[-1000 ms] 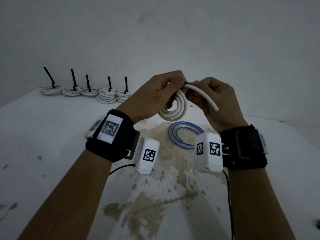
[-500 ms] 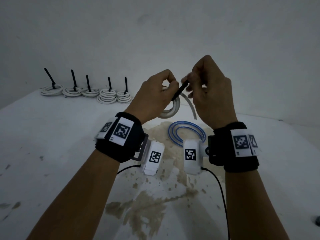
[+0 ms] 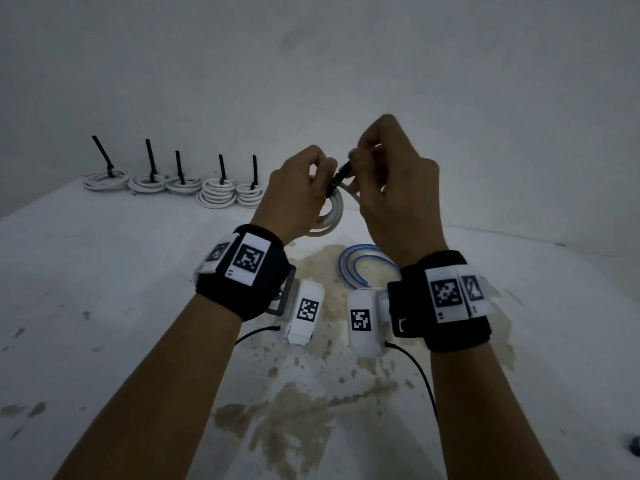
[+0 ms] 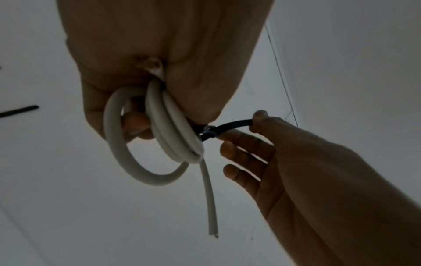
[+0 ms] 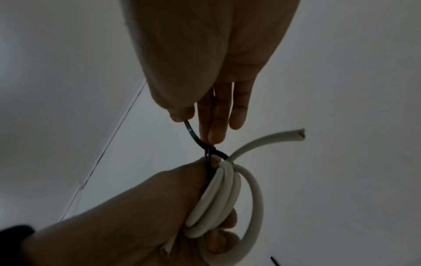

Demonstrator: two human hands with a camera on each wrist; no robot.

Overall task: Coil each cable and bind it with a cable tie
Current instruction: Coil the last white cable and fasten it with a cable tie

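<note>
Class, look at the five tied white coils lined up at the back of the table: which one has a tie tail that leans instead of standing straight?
The leftmost coil: its black tie tail slants up to the left, while the other four stand near upright.

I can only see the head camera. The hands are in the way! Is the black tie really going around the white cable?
Observer: Yes. In the right wrist view the black cable tie loops round the white cable coil, which the left hand grips.
Child: Is it pulled tight?
Observer: Not fully. A small open loop of tie shows above the coil.
Child: What is the other hand doing?
Observer: In the left wrist view the right hand pinches the tie's tail between thumb and forefinger.
Child: Does any cable stick out?
Observer: Yes, one loose cable end hangs out of the coil.
</note>
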